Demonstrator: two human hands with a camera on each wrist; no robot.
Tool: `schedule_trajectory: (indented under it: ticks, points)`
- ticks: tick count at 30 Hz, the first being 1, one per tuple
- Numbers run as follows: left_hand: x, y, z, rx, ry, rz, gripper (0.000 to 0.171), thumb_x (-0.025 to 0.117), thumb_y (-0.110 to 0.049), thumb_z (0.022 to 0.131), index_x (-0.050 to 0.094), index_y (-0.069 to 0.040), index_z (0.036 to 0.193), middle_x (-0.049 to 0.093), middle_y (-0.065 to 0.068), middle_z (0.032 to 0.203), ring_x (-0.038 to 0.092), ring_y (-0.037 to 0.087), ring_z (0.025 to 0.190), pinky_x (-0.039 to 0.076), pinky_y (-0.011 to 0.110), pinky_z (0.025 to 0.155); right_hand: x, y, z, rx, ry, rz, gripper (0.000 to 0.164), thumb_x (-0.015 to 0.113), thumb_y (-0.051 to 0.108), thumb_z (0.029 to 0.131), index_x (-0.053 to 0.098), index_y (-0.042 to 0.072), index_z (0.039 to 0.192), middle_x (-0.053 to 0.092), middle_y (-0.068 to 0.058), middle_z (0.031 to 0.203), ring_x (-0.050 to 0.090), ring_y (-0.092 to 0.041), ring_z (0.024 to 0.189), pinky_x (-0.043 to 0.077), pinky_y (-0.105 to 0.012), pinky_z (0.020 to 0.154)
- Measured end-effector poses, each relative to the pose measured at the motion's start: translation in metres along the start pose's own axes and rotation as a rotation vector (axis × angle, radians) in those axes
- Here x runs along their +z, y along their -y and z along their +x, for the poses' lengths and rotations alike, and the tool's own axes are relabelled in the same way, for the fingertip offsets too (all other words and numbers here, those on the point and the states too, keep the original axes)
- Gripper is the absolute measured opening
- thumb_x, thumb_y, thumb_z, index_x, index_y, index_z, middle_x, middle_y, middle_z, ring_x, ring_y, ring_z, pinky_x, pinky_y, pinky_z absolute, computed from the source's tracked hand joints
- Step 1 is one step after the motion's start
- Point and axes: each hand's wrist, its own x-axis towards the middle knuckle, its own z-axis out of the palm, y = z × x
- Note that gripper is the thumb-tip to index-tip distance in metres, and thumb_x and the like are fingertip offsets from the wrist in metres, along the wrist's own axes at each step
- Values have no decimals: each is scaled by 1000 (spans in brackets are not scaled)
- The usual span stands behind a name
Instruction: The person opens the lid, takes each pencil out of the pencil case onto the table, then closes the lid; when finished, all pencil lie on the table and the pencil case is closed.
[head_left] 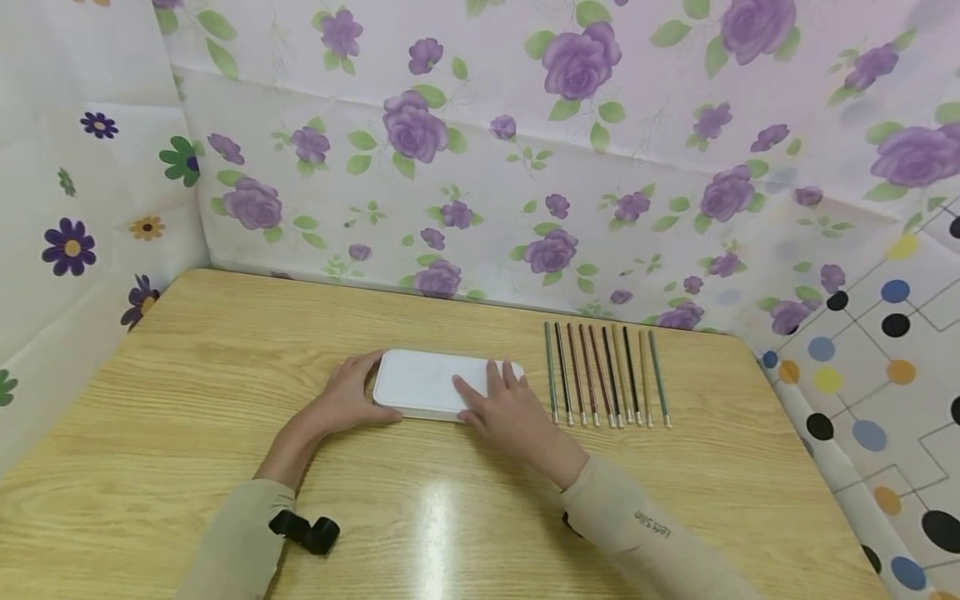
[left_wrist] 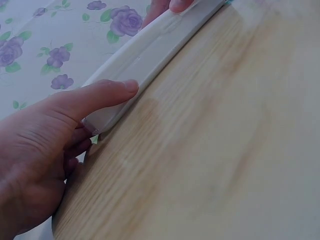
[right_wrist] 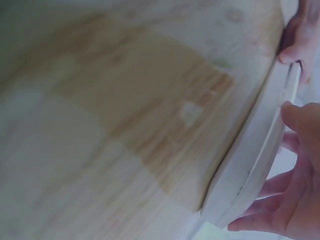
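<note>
A long white box [head_left: 427, 379] with rounded corners and a lid lies flat on the table. My left hand [head_left: 347, 396] grips its left end, the thumb along the near side and the fingers round the far corner. In the left wrist view that thumb presses the side wall of the box [left_wrist: 145, 62]. Over the right part of the lid reaches my right hand [head_left: 513, 417], its thumb at the near edge and fingertips at the far edge. The right wrist view shows a seam between lid and body of the box [right_wrist: 250, 155]. What the box contains is hidden.
Several slim pencils [head_left: 606, 375] in dark, green, brown and tan colours lie side by side right of the box, pale-tipped ends toward me. The wooden table [head_left: 225, 358] meets a flower-print sheet [head_left: 450, 167] at its back edge. Patterned sheets also hang left and right.
</note>
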Motion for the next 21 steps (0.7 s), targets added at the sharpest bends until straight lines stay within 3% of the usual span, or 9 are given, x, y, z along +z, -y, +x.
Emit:
schedule_trajectory:
  ticks: [6,10,17,19,21]
  points:
    - [-5,5,-4,9,-34,28,105,87,-36,68,31,5,147,32,30,146,22,50,133,20,66,103,10,2,3,-89,-157,-153,53,67,47,87,58,18,131,60,-34,109,64,-48,93,56,-49,65]
    - [-5,8,-6,19,-39,26,104,87,-36,69,32,5,147,34,29,145,23,49,133,19,65,103,15,2,4,-103,-189,-195,56,68,51,85,60,20,130,62,-33,107,65,-46,93,57,-48,64]
    - [-1,9,-7,25,-33,9,105,84,-36,73,25,6,149,33,31,145,21,50,133,18,66,103,11,4,3,-76,-120,-134,56,68,48,87,58,19,134,58,-35,113,62,-49,97,56,-50,68]
    - [1,10,-7,23,-27,11,106,83,-35,74,23,5,150,32,32,145,21,50,133,18,66,103,8,5,2,-56,-55,-80,57,67,46,88,56,18,136,56,-36,116,60,-51,101,55,-52,72]
    - [3,11,-7,25,-27,15,106,83,-34,74,22,5,151,32,32,145,21,50,133,18,66,103,3,5,3,-8,71,21,59,64,44,92,49,16,142,50,-37,125,53,-54,110,51,-55,81]
